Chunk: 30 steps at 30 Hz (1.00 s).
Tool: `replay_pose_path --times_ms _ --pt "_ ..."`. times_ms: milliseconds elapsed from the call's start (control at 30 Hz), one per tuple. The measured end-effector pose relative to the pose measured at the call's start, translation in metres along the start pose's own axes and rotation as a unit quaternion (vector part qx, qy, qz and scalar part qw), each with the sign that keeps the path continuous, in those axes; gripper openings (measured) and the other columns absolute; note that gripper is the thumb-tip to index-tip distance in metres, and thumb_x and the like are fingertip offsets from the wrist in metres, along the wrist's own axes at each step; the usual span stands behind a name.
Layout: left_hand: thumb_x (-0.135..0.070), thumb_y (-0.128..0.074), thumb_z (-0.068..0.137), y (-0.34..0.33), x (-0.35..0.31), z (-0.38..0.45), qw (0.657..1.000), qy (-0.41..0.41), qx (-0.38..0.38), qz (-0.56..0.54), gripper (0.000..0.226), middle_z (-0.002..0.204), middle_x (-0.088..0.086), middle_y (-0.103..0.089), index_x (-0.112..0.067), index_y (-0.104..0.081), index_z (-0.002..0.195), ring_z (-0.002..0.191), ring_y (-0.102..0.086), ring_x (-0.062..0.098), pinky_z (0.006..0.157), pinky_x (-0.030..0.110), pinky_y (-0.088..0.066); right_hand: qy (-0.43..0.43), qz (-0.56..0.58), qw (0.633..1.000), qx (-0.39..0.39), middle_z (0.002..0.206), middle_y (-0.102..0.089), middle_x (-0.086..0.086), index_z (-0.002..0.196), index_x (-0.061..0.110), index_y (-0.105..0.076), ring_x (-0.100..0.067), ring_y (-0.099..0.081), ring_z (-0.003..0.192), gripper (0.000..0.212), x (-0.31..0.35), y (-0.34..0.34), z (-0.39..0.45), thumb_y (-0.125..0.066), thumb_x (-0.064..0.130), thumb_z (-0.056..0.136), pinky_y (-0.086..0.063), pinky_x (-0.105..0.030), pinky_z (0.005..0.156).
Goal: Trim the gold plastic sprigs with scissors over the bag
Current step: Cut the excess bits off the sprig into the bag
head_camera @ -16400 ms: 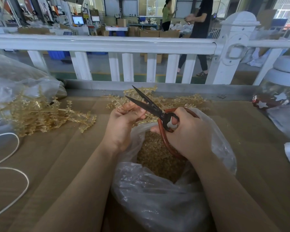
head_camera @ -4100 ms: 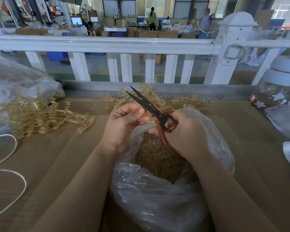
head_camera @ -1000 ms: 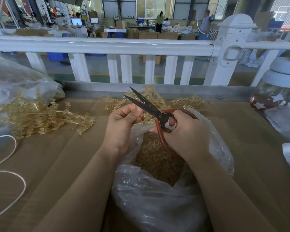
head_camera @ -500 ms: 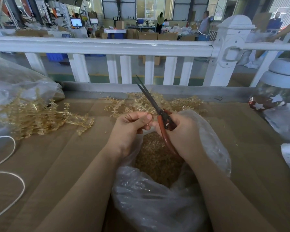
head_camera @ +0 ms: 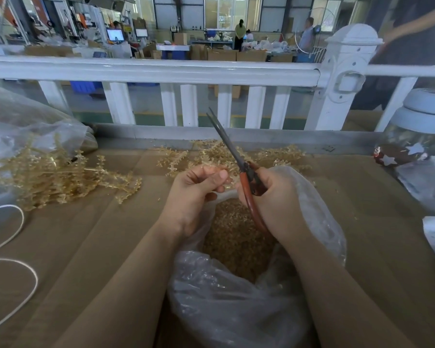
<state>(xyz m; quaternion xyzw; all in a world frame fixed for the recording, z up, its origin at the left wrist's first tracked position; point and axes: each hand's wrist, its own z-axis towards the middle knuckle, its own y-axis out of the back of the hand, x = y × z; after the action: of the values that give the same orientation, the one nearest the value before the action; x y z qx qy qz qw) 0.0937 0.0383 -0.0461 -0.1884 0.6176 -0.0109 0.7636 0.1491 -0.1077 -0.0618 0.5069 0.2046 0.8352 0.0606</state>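
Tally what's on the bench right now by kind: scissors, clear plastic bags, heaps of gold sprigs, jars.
Scissors: 1, held in the right hand
Clear plastic bags: 2, the open bag under the hands and another at far left
Heaps of gold sprigs: 2, left and far centre
Jars: 1
Total: 6

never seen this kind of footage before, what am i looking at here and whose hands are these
There is no machine here: one camera is worn on a person's head, looking forward and down at their own two bare hands. The right hand grips red-handled scissors, blades nearly closed and pointing up and away. The left hand pinches a small gold plastic sprig beside the blades. Both hands are above an open clear plastic bag holding gold trimmings. More sprigs lie in a left pile and a far pile on the brown table, before a white railing.
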Motion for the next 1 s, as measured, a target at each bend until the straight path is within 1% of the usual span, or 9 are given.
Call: replay_pose_path --times_ms 100,200,367,433,567,667,767,900,1000 --pt "-0.009 -0.067 0.077 0.001 0.000 0.000 0.999 -0.020 -0.007 -0.043 0.011 0.076 0.013 -0.056 -0.001 -0.063 0.082 0.059 -0.052 0.008 0.061 0.017 -0.045 0.002 -0.040 0.999 -0.023 0.070 -0.067 0.015 0.080 0.032 -0.067 -0.003 -0.064 0.067 0.015 -0.003 0.001 -0.001 -0.073 0.045 0.087 -0.053 -0.022 0.064" --pt "-0.010 -0.067 0.079 0.005 0.000 0.001 0.999 -0.033 -0.020 -0.039 0.011 0.076 0.008 -0.060 -0.003 -0.068 0.087 0.063 -0.051 0.011 0.068 0.023 -0.046 0.043 -0.118 0.991 -0.044 0.070 -0.064 0.021 0.087 0.033 -0.066 0.002 -0.061 0.071 0.043 -0.003 0.004 -0.002 -0.064 0.074 0.074 -0.043 -0.010 0.060" --pt "-0.008 -0.067 0.081 0.010 0.001 0.005 0.997 -0.053 -0.032 -0.044 0.004 0.073 0.002 -0.059 -0.010 -0.070 0.080 0.065 -0.049 0.010 0.068 0.022 -0.047 0.085 -0.227 0.969 -0.045 0.090 -0.060 0.023 0.103 0.032 -0.058 0.000 -0.056 0.080 0.071 -0.003 0.006 -0.002 -0.048 0.091 0.067 -0.049 -0.018 0.069" --pt "-0.009 -0.067 0.080 0.012 0.002 0.005 0.997 -0.063 -0.024 -0.044 0.007 0.071 0.001 -0.055 -0.012 -0.071 0.075 0.064 -0.047 0.009 0.064 0.019 -0.046 0.078 -0.253 0.963 -0.040 0.096 -0.063 0.019 0.105 0.030 -0.058 -0.003 -0.057 0.085 0.075 -0.004 0.006 -0.001 -0.046 0.093 0.066 -0.049 -0.019 0.070" --pt "0.003 -0.059 0.088 0.014 0.004 0.007 0.996 -0.083 -0.021 -0.022 0.015 0.067 0.004 -0.052 -0.005 -0.068 0.078 0.063 -0.047 0.010 0.063 0.020 -0.045 0.097 -0.292 0.950 -0.044 0.098 -0.067 0.015 0.106 0.027 -0.060 -0.003 -0.055 0.084 0.064 -0.005 0.009 -0.001 -0.061 0.082 0.073 -0.043 -0.017 0.066" --pt "0.010 -0.052 0.090 0.015 0.004 0.007 0.996 -0.085 -0.022 -0.023 0.038 0.068 0.007 -0.052 -0.016 -0.078 0.077 0.062 -0.045 0.010 0.062 0.020 -0.043 0.126 -0.305 0.943 -0.050 0.090 -0.066 0.013 0.099 0.024 -0.061 -0.003 -0.052 0.077 0.061 -0.001 0.010 -0.002 -0.062 0.080 0.074 -0.042 -0.017 0.063" --pt "0.013 -0.050 0.089 0.013 0.004 0.006 0.996 -0.086 -0.017 -0.020 0.046 0.064 0.001 -0.058 -0.020 -0.079 0.075 0.064 -0.045 0.011 0.061 0.019 -0.043 0.126 -0.323 0.937 -0.052 0.081 -0.060 0.014 0.094 0.025 -0.060 -0.006 -0.053 0.072 0.061 0.002 0.011 -0.003 -0.056 0.083 0.074 -0.041 -0.017 0.058" --pt "0.007 -0.057 0.086 0.012 0.003 0.006 0.997 -0.080 -0.011 -0.011 0.039 0.064 -0.002 -0.061 -0.021 -0.078 0.071 0.067 -0.046 0.012 0.065 0.021 -0.042 0.104 -0.329 0.938 -0.042 0.078 -0.055 0.019 0.093 0.028 -0.060 -0.003 -0.049 0.070 0.065 0.003 0.013 -0.003 -0.049 0.088 0.070 -0.031 -0.010 0.055" --pt "-0.009 -0.066 0.077 0.011 0.001 0.004 0.997 -0.070 0.001 -0.017 0.018 0.066 -0.003 -0.064 -0.020 -0.078 0.069 0.067 -0.049 0.011 0.067 0.022 -0.042 0.100 -0.329 0.938 -0.048 0.076 -0.052 0.020 0.090 0.029 -0.060 -0.001 -0.047 0.068 0.067 0.003 0.013 -0.003 -0.045 0.092 0.069 -0.033 -0.010 0.054"
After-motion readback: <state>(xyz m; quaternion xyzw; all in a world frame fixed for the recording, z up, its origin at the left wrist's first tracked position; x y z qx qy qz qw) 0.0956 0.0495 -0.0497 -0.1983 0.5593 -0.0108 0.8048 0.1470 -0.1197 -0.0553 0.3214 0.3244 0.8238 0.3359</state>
